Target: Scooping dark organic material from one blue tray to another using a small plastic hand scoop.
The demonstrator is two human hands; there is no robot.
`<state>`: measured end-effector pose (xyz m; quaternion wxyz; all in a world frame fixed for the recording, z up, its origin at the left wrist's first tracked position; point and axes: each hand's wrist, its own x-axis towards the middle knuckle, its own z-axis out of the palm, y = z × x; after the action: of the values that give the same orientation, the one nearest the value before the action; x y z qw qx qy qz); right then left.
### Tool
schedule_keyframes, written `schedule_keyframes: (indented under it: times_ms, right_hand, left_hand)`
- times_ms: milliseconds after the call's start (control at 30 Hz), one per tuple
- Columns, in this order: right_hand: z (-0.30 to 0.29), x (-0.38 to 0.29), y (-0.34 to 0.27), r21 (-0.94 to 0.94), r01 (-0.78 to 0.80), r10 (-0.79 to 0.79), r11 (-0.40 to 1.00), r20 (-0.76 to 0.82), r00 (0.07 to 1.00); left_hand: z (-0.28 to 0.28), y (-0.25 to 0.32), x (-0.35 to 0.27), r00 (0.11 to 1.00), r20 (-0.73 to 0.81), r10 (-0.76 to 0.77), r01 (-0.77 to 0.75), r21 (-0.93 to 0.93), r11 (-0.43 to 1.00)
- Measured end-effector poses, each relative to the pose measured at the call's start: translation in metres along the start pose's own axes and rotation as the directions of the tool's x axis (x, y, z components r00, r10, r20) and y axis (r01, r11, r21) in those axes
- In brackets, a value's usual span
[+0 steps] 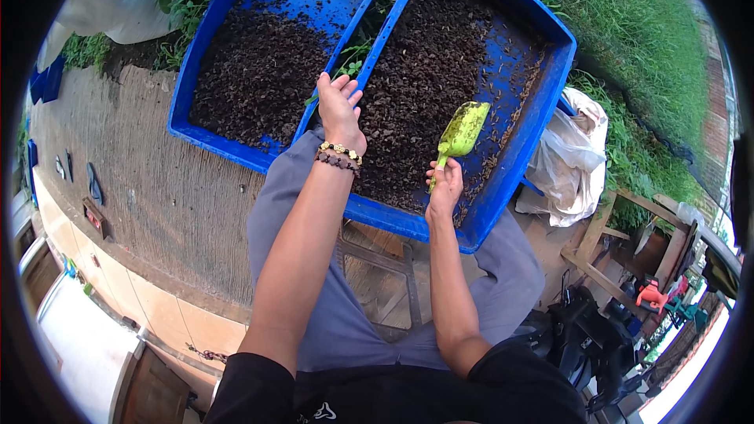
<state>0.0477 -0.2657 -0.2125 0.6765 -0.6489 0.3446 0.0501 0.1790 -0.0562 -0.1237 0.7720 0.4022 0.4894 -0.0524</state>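
My right hand grips the handle of a lime-green plastic scoop over the right blue plastic tray. Dark residue coats the scoop's bowl. Beneath it, dark crumbly substrate covers the tray's left and middle. Small brown pieces resembling larvae or husks lie scattered along its right side. Palm up and fingers apart, my left hand is empty beside the adjoining rims. Two beaded bracelets circle that wrist. The left blue plastic tray holds more dark crumbly substrate.
Under the right tray, a dark chair-like frame shows between my knees. White plastic sacks sit at its right. A wooden frame and a black motorbike stand farther right. Slippers lie on the concrete at left.
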Motion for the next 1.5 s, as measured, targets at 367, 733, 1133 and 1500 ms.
schedule_keyframes:
  times_ms: [367, 733, 1133, 1500]
  right_hand:
    - [0.045, -0.02, 0.013, -0.058, -0.035, 0.038, 0.998, 0.056, 0.998]
    - [0.079, -0.059, 0.045, 0.012, -0.013, 0.012, 1.0, 0.082, 0.997]
    - [0.075, -0.062, 0.016, 0.395, -0.239, 0.167, 0.887, 0.207, 0.964]
    - [0.099, -0.024, -0.095, 0.363, 0.06, -0.096, 0.93, 0.083, 0.992]
  left_hand:
    - [-0.011, -0.022, 0.018, 0.995, -0.023, -0.092, 0.095, 0.171, 0.981]
    - [0.002, -0.035, -0.01, 0.975, -0.062, -0.213, 0.218, 0.083, 0.972]
    - [0.003, -0.016, -0.008, 0.859, 0.137, -0.493, 0.471, 0.162, 0.867]
    - [-0.001, -0.019, -0.001, 0.957, -0.157, -0.244, 0.242, -0.028, 0.97]
